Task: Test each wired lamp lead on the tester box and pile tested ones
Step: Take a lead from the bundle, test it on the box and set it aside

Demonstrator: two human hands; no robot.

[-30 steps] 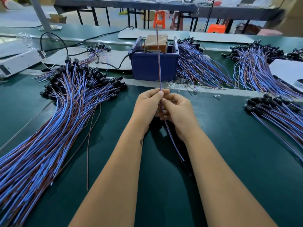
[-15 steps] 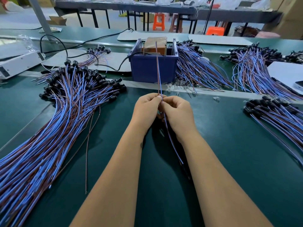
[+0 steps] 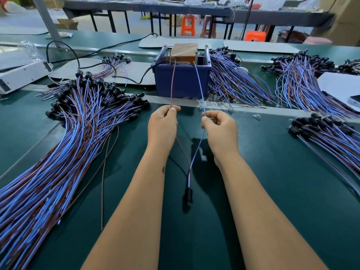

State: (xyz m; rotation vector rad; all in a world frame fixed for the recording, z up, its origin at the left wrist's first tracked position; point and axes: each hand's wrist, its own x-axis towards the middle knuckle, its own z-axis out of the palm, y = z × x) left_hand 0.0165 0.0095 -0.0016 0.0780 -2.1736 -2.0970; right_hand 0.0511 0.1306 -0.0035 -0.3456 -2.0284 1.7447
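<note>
Blue-and-brown leads lay heaped left of the tester box (image 3: 183, 78), in front of which the left hand (image 3: 162, 127) pinched the brown wire (image 3: 172, 82) and the right hand (image 3: 220, 129) the blue wire (image 3: 200, 84), their socket (image 3: 188, 194) dangling below, with further heaps lying right of it.

A single head-worn camera is looking forward and down along both forearms, with the left hand (image 3: 162, 126) and right hand (image 3: 220, 131) sitting near mid-frame, close below the lens. It is facing across the green table (image 3: 272, 172) toward the blue tester box (image 3: 183, 80), which is lying just beyond the hands. The wide lens is bending the edges (the far benches and orange stools (image 3: 188, 24) are showing along the top). No second view is sharing the scene.
</note>
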